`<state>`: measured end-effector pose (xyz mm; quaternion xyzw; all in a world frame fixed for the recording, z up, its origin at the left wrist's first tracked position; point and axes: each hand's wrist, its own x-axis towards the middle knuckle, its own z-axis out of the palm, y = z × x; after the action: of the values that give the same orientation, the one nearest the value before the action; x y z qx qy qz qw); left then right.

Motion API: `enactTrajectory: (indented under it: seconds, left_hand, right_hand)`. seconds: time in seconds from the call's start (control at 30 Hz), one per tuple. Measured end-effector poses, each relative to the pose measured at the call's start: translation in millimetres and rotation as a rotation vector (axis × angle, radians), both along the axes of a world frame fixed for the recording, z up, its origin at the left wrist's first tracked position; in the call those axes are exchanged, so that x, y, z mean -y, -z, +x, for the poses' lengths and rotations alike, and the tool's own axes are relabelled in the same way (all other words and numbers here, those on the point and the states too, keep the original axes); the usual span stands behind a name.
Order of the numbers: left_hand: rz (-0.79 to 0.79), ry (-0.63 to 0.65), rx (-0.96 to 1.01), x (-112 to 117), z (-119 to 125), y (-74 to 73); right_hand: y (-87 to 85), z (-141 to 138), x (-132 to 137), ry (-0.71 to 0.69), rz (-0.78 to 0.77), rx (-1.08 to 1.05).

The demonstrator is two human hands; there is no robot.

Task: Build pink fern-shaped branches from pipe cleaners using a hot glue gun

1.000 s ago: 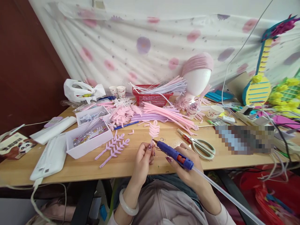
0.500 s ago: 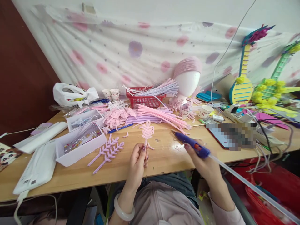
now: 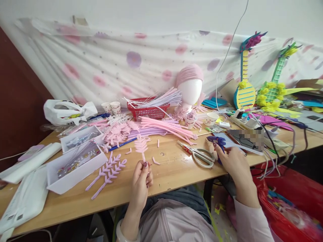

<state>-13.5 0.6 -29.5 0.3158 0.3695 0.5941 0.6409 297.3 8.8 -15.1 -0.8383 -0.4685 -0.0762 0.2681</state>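
My left hand [image 3: 141, 178] is closed in a pinch on the stem of a pink pipe-cleaner leaf sprig [image 3: 140, 145], which stands upright above the table's front part. At the right, my right hand [image 3: 238, 168] is at the blue glue gun [image 3: 217, 140], thumb on its body; the other fingers are partly hidden. A clear glue stick [image 3: 241, 148] sticks out behind the gun. Just left of it lie scissors [image 3: 202, 157] with pale handles. Two lilac pipe-cleaner sprigs [image 3: 109, 174] and small pink cut pieces [image 3: 155, 161] lie about my left hand.
Behind are bundled pink pipe cleaners [image 3: 166, 127], a red basket [image 3: 148, 112] and a white mannequin head [image 3: 190, 90]. White boxes [image 3: 75, 168] of beads stand left. A phone or tablet [image 3: 244, 139], cables [image 3: 271, 148] and a yellow paper instrument [image 3: 244, 95] are at right.
My right hand has moved the glue gun from mid-air down to the tabletop at the right, uncovering the scissors. My left hand still holds the pink sprig. The camera view has shifted right.
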Motion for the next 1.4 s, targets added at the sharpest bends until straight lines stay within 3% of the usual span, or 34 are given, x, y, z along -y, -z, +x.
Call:
enactTrajectory:
  seconds: [0.1, 0.2, 0.3, 0.4, 0.53, 0.67, 0.97, 1.4]
  left_hand:
    - [-0.004, -0.012, -0.007, -1.1, 0.3, -0.8]
    - [-0.003, -0.042, -0.012, -1.7, 0.4, -1.1]
    - [-0.010, -0.067, -0.007, -1.1, 0.7, -1.5]
    - [-0.011, -0.081, -0.021, -0.2, 1.5, -2.4]
    - [-0.010, -0.086, -0.052, -0.4, 2.4, -2.2]
    - [-0.016, -0.108, -0.095, -2.4, 3.2, -0.2]
    - [-0.034, -0.107, -0.101, -2.3, 4.1, -1.4]
    - [-0.005, -0.071, -0.097, -1.8, 2.1, 2.9]
  right_hand:
    - [1.2, -6.5, 30.5, 0.054, -0.050, 0.148]
    - [-8.9, -32.7, 43.6, -0.120, -0.026, 0.068]
    - [-16.1, -83.1, 31.1, -0.517, 0.072, -0.108]
    - [-9.0, -138.6, 7.8, -0.846, 0.057, -0.186]
    - [10.6, -178.1, -17.3, -0.904, -0.004, -0.155]
    - [16.8, -176.6, -21.6, -0.916, 0.007, -0.115]
    - [-9.6, -170.5, 6.1, -1.167, 0.160, -0.179]
    - [-3.8, -168.5, 9.1, -1.268, 0.184, -0.163]
